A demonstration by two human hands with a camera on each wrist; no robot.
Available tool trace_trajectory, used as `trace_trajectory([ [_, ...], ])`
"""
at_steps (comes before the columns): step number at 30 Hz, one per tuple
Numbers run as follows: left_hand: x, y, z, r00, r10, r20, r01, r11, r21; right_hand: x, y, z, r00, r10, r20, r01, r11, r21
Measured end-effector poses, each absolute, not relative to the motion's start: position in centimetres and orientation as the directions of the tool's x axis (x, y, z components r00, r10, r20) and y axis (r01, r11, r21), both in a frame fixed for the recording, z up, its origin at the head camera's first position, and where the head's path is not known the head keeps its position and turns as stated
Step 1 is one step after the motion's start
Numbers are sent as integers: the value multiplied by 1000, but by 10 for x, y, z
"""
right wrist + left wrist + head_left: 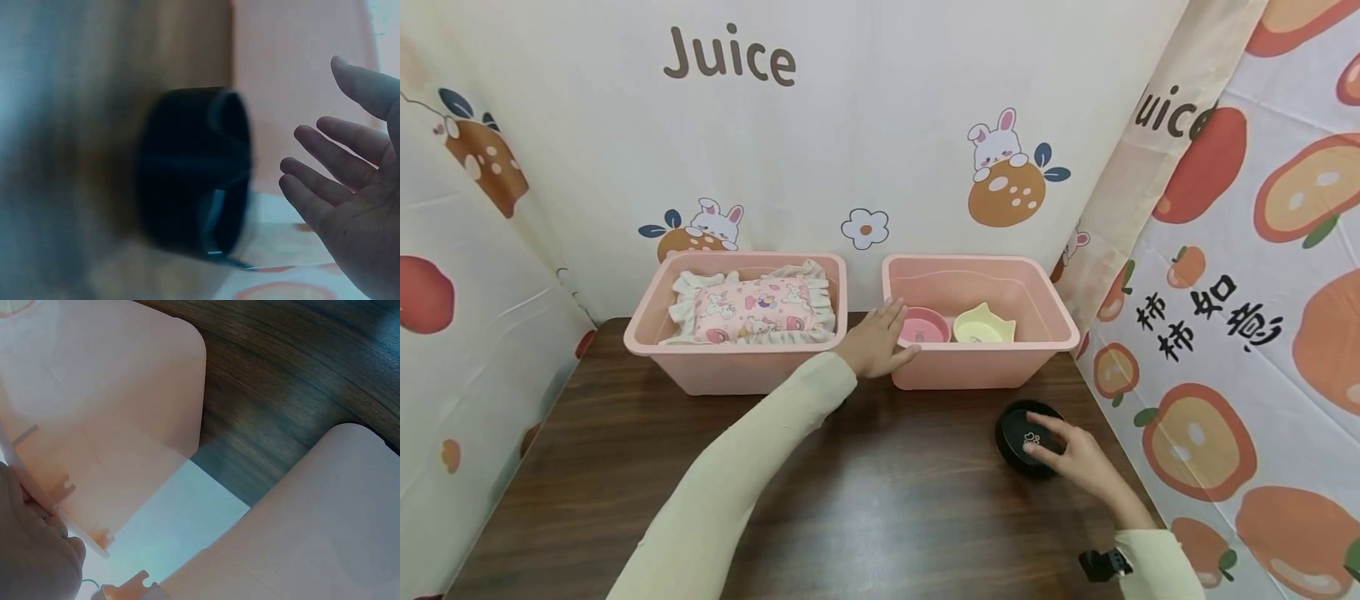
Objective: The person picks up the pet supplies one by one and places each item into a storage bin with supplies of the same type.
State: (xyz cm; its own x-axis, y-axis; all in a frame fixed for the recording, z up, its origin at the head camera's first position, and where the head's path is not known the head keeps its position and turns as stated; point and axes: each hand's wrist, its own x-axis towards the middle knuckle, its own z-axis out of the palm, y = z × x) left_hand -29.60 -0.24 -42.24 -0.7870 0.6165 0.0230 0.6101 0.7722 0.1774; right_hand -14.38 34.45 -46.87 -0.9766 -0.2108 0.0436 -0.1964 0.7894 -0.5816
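My left hand lies over the near left corner of the right pink bin, its fingers stretched along the rim. In the left wrist view, the left hand touches that bin's edge. A round black bowl with a small light print inside stands on the table in front of this bin. Over the bowl hovers my right hand, fingers spread. The right wrist view shows the right hand with nothing in it, apart from the bowl. Inside the right bin sit a pink bowl and a yellow pointed-eared bowl.
To the left stands another pink bin holding a pink frilled pillow. A narrow gap separates the bins. Both stand at the back of the dark wooden table, against a printed curtain. A fruit-print cloth borders the right side.
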Motion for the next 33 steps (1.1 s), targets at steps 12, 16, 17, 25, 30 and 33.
trace_trajectory([
  [12, -293, -2, -416, -783, 622, 11, 613, 769, 184, -131, 347, -515, -983, -184, -19, -138, 794, -592],
  [16, -292, -2, -415, -783, 622, 5, 612, 769, 186, -132, 343, -523, -982, -189, -29, -135, 795, -591],
  [17, -292, -2, -415, -783, 622, 3, 612, 769, 184, -133, 342, -525, -981, -193, -30, -140, 798, -586],
  [25, -292, -3, -419, -785, 619, 24, 612, 769, 185, -134, 333, -534, -991, -130, 25, -123, 828, -547],
  [30, -293, -3, -420, -788, 615, 29, 610, 772, 177, -134, 328, -539, -991, -88, 99, -127, 850, -511],
  [33, -293, -4, -420, -785, 619, 40, 614, 767, 188, -135, 326, -543, -987, -64, 149, -131, 856, -501],
])
